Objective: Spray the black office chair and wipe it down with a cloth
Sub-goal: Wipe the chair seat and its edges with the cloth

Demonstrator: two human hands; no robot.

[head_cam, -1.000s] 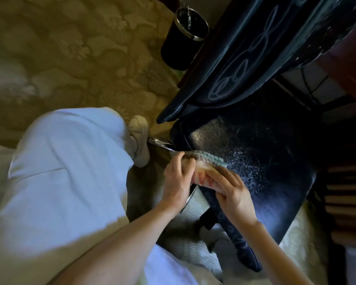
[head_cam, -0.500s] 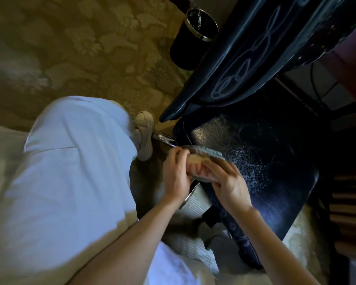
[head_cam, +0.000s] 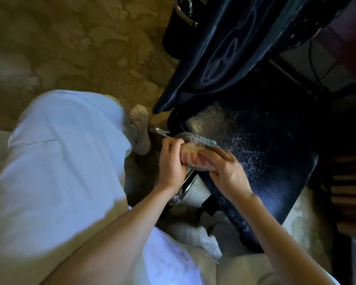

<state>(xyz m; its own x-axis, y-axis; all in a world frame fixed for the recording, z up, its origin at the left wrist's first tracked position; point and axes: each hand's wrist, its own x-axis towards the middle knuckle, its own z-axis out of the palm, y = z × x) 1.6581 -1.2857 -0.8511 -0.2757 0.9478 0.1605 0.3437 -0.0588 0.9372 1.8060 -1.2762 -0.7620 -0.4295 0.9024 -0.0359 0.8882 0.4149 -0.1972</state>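
Carpeted home or hotel room: floral-patterned carpet, black waste bin, black office chair, cables behind.

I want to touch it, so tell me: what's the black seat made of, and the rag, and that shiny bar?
Chair seat: looks like black leather or vinyl, grainy and slightly glossy; spray droplets sit on top instead of soaking in.
Cloth: soft woven fabric with a ribbed grey edge and a pink-striped side, bunched up.
Shiny bar: probably chromed metal, judging by its mirror-bright reflections.
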